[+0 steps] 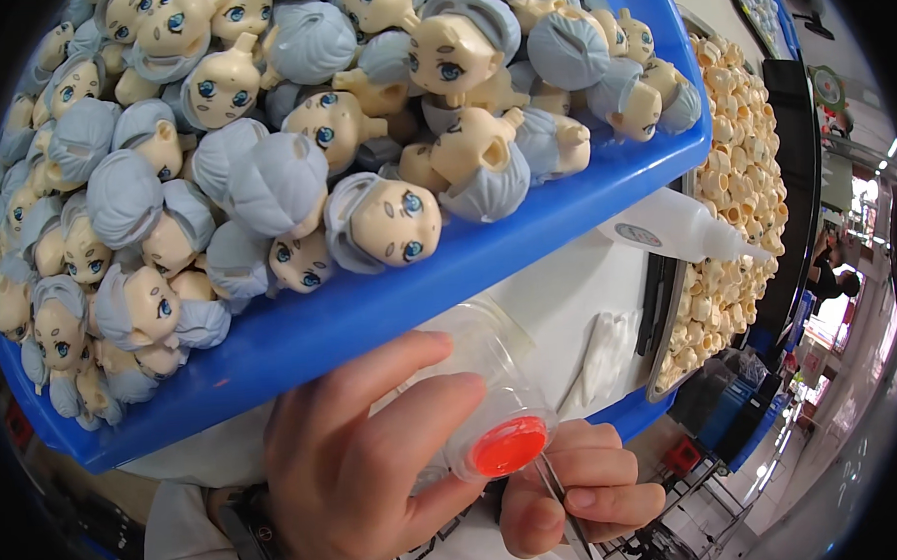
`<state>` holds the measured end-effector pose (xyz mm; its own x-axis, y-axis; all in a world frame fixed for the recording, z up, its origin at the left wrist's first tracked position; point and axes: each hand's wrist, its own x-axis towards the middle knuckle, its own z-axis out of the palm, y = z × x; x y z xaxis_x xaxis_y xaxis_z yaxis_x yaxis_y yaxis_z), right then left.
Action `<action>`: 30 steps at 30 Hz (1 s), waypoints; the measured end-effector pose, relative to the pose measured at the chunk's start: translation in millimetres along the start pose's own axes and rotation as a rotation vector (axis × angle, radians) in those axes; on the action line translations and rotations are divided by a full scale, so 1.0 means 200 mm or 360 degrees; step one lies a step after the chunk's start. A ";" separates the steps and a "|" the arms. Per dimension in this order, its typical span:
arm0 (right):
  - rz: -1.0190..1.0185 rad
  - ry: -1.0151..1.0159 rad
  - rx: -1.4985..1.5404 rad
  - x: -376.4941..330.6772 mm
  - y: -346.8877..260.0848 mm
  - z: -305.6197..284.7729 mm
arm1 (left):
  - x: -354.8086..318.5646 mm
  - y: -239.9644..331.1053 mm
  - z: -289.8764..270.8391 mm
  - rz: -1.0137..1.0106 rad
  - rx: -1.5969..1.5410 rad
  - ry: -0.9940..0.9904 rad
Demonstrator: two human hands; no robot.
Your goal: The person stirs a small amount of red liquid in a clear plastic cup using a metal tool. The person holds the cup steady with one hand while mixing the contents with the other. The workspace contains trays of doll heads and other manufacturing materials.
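My left hand (376, 453) is curled round a clear plastic bottle (471, 344) that is tilted, with a round bright red end (509, 446) facing me. My right hand (583, 484), fingers closed, grips a slim metal tool (571, 520). Its thin tip meets the edge of the red end; the exact kind of tool cannot be made out. Just beyond my hands, a blue bin (400, 312) is heaped with doll heads (396, 222) that have pale faces, blue eyes and grey-blue hair.
A white squeeze bottle (666, 225) lies by the bin's right side, its nozzle over a tray of beige parts (733, 137). White gloves (604, 358) and slim black tools (655, 301) rest on the white table (528, 276). Another person (834, 273) is in the far right background.
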<state>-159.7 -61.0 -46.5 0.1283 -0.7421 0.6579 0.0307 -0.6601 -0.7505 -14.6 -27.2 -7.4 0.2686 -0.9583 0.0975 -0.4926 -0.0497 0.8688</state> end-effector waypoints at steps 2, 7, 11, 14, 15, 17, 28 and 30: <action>-0.0028 -0.0003 0.0018 -0.01 0.00 -0.01 | -0.01 0.00 0.00 -0.0018 -0.0068 -0.0003; 0.0016 -0.0012 0.0093 0.00 -0.01 -0.01 | 0.00 -0.01 0.00 -0.0021 -0.0085 -0.0023; 0.0064 -0.0158 0.0028 0.04 -0.02 0.00 | -0.01 0.00 0.00 -0.0041 -0.0090 -0.0001; 0.0002 -0.0058 0.0040 0.02 -0.01 -0.01 | 0.00 0.00 0.00 -0.0037 -0.0081 -0.0010; -0.0052 0.0036 0.0054 0.00 0.00 0.00 | 0.00 0.00 0.00 -0.0038 -0.0088 -0.0008; -0.0055 0.0043 0.0010 0.00 0.01 0.00 | 0.00 0.00 0.01 -0.0040 -0.0105 -0.0003; 0.0093 0.0009 -0.0064 -0.01 -0.02 0.01 | -0.01 -0.03 0.00 0.0000 -0.0090 -0.0018; 0.0076 0.0004 -0.0082 -0.02 -0.01 0.00 | -0.02 -0.03 0.00 0.0011 -0.0093 -0.0027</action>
<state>-160.9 -56.7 -46.4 0.1256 -0.7731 0.6217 -0.0265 -0.6291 -0.7769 -12.2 -23.5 -13.7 0.2509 -0.9633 0.0958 -0.4452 -0.0270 0.8950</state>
